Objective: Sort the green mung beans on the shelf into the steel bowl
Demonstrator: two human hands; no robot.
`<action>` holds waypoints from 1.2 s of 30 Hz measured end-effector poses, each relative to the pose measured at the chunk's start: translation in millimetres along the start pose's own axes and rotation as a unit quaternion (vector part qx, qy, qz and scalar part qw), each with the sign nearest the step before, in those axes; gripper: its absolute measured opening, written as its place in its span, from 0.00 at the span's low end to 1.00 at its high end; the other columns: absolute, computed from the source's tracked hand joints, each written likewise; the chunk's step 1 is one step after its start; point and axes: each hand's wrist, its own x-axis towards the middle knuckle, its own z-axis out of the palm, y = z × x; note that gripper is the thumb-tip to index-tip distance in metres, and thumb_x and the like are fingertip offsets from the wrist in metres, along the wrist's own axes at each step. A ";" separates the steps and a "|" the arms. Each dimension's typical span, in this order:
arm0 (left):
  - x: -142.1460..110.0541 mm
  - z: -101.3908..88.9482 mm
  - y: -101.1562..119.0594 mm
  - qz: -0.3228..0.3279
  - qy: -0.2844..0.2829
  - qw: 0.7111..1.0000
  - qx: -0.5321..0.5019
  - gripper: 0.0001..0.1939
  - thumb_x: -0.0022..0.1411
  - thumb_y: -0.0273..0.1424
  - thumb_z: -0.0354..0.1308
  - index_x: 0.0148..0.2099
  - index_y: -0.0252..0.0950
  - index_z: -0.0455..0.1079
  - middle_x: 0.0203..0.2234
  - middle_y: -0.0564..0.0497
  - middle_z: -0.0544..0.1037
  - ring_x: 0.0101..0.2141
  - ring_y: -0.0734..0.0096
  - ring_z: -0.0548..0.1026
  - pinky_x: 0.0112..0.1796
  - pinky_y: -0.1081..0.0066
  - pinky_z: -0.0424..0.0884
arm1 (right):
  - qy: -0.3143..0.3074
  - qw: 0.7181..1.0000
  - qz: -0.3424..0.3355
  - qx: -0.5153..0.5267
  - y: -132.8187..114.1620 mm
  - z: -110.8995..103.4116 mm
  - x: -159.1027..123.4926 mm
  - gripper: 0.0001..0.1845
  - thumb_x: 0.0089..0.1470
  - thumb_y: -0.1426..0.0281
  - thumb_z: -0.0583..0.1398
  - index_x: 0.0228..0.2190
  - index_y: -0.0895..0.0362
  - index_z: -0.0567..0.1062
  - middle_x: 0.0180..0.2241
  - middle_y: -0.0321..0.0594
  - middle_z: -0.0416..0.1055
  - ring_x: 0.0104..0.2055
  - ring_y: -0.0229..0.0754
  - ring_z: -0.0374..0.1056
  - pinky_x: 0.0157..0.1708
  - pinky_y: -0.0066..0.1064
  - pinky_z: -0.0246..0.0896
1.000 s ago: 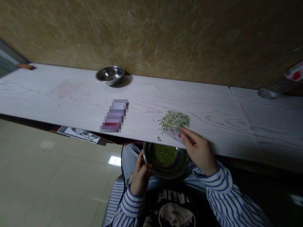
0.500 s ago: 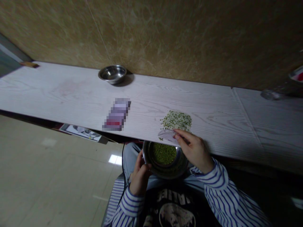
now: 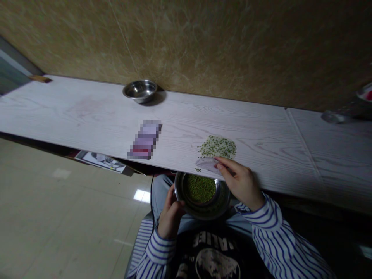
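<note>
My left hand (image 3: 170, 215) grips the left rim of a steel bowl (image 3: 203, 213) on my lap, just under the table's front edge. Green beans (image 3: 200, 188), like mung beans, cover the bowl's bottom. Between thumb and fingers, my right hand (image 3: 242, 184) pinches a thin, translucent, rounded plastic piece (image 3: 206, 164) low over the table edge. Beyond it, a patch of scattered green beans (image 3: 218, 146) lies on the table. A few loose beans (image 3: 198, 169) rest close to the edge, left of the plastic piece.
A second steel bowl (image 3: 140, 92) stands near the wall on the white wood-grain table (image 3: 95, 116). A blurred-out flat rectangular thing (image 3: 144, 140) lies left of the beans. At the far right is a clear bottle (image 3: 337, 116) on its side. An open drawer (image 3: 101, 161) juts out below the tabletop.
My right hand with the plastic piece has shifted slightly left along the table edge, then nearly stayed put. My left hand still holds the bowl. The view has turned slightly.
</note>
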 end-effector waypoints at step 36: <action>-0.7 -2.7 -0.7 0.035 -0.019 0.999 -0.017 0.34 0.48 0.29 0.69 0.60 0.41 0.70 0.54 0.44 0.78 0.52 0.51 0.75 0.48 0.58 0.74 | -0.034 0.999 -0.016 0.003 -1.0 -3.1 5.9 0.15 0.61 0.70 0.58 0.45 0.52 0.82 0.44 0.42 0.83 0.44 0.45 0.80 0.45 0.39 0.77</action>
